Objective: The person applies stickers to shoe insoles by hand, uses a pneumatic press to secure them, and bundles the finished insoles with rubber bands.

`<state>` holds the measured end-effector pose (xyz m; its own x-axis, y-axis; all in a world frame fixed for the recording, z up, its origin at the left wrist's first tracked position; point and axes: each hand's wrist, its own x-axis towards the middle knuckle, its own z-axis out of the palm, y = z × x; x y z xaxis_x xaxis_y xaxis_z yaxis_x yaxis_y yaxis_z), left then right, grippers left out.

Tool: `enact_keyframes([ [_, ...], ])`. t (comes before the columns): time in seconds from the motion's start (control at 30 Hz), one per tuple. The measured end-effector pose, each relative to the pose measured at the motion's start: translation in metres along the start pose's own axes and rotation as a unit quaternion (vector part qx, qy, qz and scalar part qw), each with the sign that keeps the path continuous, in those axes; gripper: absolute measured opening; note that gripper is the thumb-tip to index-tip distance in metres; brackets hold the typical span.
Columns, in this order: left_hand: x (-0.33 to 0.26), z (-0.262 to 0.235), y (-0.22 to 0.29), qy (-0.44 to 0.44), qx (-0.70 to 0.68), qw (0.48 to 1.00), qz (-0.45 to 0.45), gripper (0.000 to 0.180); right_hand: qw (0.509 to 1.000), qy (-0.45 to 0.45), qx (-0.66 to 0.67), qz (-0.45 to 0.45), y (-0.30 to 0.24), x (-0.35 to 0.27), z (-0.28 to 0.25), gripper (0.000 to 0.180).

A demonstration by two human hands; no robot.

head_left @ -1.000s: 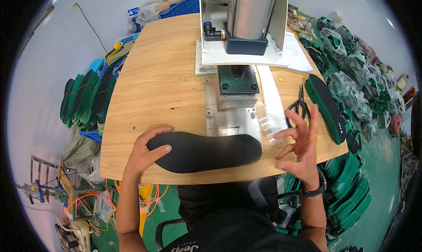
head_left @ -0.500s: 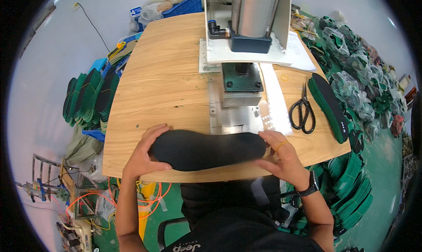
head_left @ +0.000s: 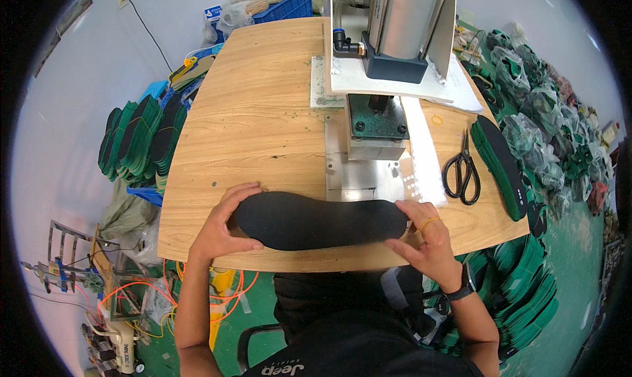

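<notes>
A black shoe insole (head_left: pixel 319 220) lies flat across the near edge of the wooden table (head_left: pixel 263 120). My left hand (head_left: pixel 220 226) grips its left, rounded end between thumb and fingers. At the other end my right hand (head_left: pixel 428 239) holds the narrower tip; it wears a yellow band on one finger and a watch on the wrist. Just behind the insole stands a press machine (head_left: pixel 378 124) with a metal base plate (head_left: pixel 359 179).
Black scissors (head_left: pixel 462 170) and a stack of green-and-black insoles (head_left: pixel 500 163) lie at the table's right. More insole stacks (head_left: pixel 135 140) sit on the floor to the left, bagged ones (head_left: pixel 540 114) at the right. Cables and a metal rack (head_left: pixel 72 272) are at lower left.
My right hand came down from the air beside the press and took hold of the insole's right end. The insole has shifted slightly toward the press.
</notes>
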<state>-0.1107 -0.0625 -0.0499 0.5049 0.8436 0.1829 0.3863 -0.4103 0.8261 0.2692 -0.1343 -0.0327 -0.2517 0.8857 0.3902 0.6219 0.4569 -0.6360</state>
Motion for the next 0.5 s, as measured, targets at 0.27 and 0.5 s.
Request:
enact_keyframes([
  [0.27, -0.008, 0.011, -0.002, 0.061, -0.127, 0.989, -0.037, 0.110, 0.998, 0.002, 0.020, 0.061, 0.001, -0.010, 0.002, 0.074],
  [0.5, -0.009, 0.007, 0.002, 0.043, -0.023, 0.998, -0.051, 0.104, 1.000, -0.010, -0.010, 0.023, 0.002, -0.001, 0.003, 0.075],
])
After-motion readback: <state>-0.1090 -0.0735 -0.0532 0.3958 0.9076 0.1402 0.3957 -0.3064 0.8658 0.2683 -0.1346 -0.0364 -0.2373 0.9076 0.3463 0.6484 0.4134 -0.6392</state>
